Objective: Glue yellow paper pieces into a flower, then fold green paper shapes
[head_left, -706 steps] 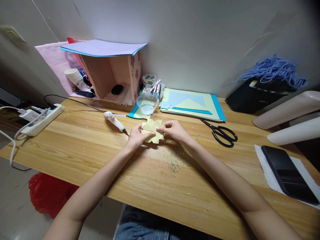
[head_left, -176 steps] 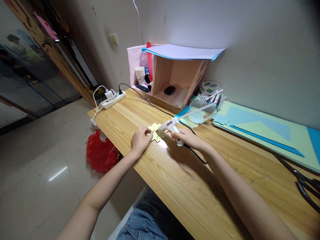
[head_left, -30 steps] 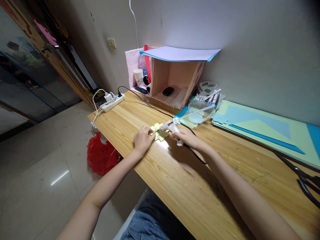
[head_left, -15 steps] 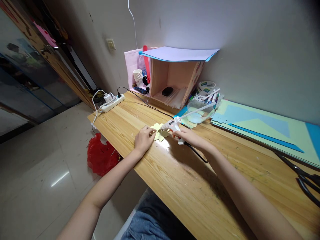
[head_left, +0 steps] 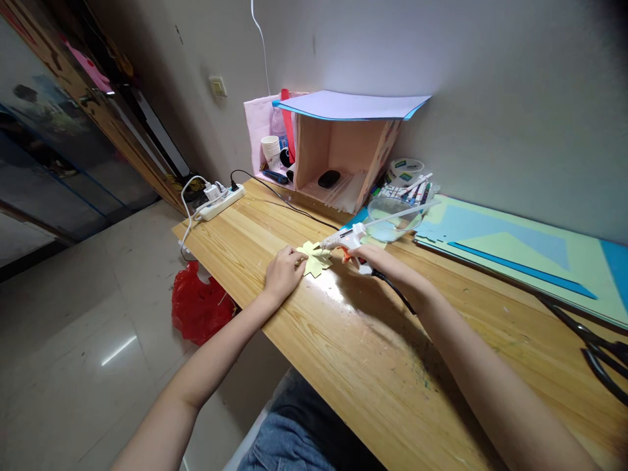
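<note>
A pale yellow paper flower [head_left: 318, 263] with notched petals lies on the wooden table. My left hand [head_left: 284, 271] rests at its left edge, thumb and fingers closed on a petal. In my right hand [head_left: 370, 258] is a white hot glue gun [head_left: 349, 237] with an orange trigger. Its nozzle points left, close to the middle of the flower; whether the tip touches the paper I cannot tell. A clear glue stick [head_left: 400, 214] juts out of the back of the gun, and a black cord hangs from its handle.
A white power strip [head_left: 220, 201] sits at the table's left end. Behind stand a pink cardboard box [head_left: 338, 147], a clear plastic bowl [head_left: 392, 226] and several markers [head_left: 417, 190]. Coloured sheets [head_left: 515, 252] and black scissors [head_left: 596, 347] lie right. A red bag [head_left: 201, 307] is below.
My right hand has drawn the glue gun back to the right and slightly up, uncovering more of the paper flower. My left hand has stayed almost in place.
</note>
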### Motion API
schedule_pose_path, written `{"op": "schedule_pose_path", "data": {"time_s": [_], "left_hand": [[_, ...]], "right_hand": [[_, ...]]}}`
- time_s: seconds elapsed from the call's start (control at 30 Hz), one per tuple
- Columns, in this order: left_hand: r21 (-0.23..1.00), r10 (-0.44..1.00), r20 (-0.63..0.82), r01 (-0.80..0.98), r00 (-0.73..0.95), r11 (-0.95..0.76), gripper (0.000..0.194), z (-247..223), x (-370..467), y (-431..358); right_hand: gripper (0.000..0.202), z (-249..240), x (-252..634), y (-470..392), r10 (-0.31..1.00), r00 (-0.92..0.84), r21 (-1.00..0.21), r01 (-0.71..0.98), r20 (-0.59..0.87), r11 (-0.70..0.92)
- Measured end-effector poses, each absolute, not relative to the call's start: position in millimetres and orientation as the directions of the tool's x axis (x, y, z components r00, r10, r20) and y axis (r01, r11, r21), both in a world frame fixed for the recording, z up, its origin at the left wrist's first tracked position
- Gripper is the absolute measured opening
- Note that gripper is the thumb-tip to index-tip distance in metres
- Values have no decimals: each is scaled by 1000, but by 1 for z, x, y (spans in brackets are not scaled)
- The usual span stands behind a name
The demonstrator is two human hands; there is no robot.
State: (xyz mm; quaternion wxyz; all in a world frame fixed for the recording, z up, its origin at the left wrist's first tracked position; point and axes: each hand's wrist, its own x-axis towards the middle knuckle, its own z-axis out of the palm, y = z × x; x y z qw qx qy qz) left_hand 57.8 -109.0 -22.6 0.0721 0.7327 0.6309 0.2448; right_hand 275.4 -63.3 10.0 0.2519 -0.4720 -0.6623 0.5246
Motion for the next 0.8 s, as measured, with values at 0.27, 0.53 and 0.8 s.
{"op": "schedule_pose_path", "data": {"time_s": [0.27,0.53,0.8], "left_hand": [[387,938,322,886,130,-255,15,-25,59,-106],[294,946,301,933,119,-210,19,-24,58,-107],[237,928,353,948,121,-214,28,-27,59,-108]], "right_hand": [[31,-18,276,-60,887,-425,-962,-112,-179,-248],[29,-21,273,-66,906,-405,-959,-188,-122,-213],[31,-26,274,-65,900,-412,-967,-138,-141,-215]]}}
